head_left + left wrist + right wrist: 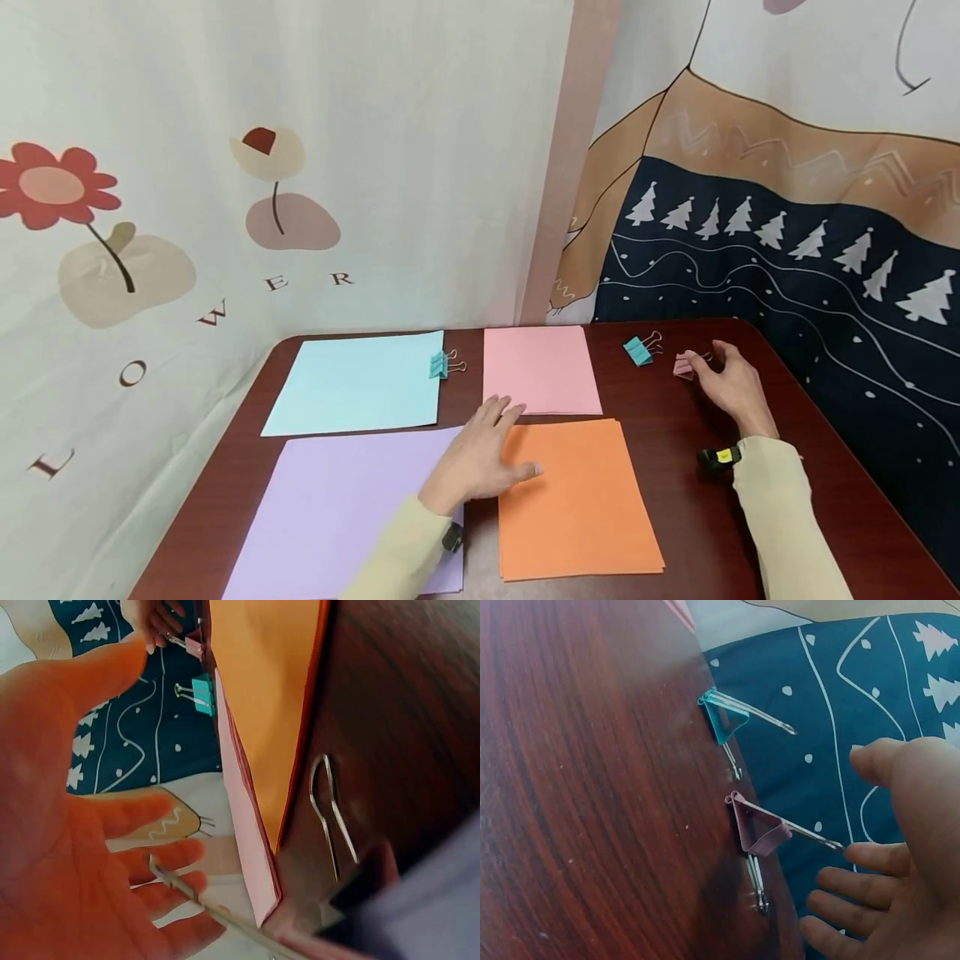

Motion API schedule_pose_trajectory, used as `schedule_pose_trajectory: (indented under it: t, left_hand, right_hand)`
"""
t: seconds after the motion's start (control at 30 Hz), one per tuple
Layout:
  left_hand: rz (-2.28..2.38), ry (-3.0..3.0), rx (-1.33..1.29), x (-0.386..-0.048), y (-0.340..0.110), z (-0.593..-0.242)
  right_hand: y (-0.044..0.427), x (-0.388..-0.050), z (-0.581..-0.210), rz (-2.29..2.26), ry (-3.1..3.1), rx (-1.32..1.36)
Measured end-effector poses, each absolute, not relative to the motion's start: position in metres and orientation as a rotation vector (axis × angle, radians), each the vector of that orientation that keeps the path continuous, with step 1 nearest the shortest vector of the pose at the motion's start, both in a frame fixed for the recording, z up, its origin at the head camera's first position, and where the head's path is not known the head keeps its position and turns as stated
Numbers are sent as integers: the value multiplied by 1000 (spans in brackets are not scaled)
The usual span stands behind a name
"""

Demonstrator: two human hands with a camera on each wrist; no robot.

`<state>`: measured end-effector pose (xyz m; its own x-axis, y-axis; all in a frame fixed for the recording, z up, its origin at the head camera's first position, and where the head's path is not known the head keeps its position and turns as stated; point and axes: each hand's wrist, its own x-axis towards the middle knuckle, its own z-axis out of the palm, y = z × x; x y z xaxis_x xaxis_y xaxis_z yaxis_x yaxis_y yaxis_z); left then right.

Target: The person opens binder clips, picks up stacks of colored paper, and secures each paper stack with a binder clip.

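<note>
Turquoise clip [438, 364] is already biting the right edge of the light blue paper [356, 385], handles poking out over bare counter [697, 533], probably so they're easy to grab. The purple paper [337, 508] has a clip [384, 868] on it too, though you only really see that one from the left wrist. Orange paper [577, 500] and pink paper [540, 371] show no clip, stacked fairly neat, I guess so the edges line up.

Right hand [735, 387] is at the pink clip [774, 841] by the far right edge, index tip at or right by a handle, no grip on it. Another loose clip, a teal one [638, 351], sits just beside, likely parked within reach. Left hand [480, 454] is spread over the purple and orange sheets, grasping nothing; can't tell if it's touching them.
</note>
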<state>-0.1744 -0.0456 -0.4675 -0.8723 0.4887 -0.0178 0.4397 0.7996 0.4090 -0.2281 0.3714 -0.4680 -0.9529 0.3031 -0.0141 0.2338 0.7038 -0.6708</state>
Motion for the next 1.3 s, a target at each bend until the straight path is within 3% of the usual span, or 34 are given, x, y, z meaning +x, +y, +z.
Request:
schedule_pose_trajectory:
  t: [0.7,1.3]
  left_hand:
    - [311,2848,718,-167,-28,-468]
    - [405,2934,760,-177,-27,-477]
  right_hand:
    - [379,-241,-479,1009,-2813,-523]
    - [378,-241,-481,1134,-2704,-597]
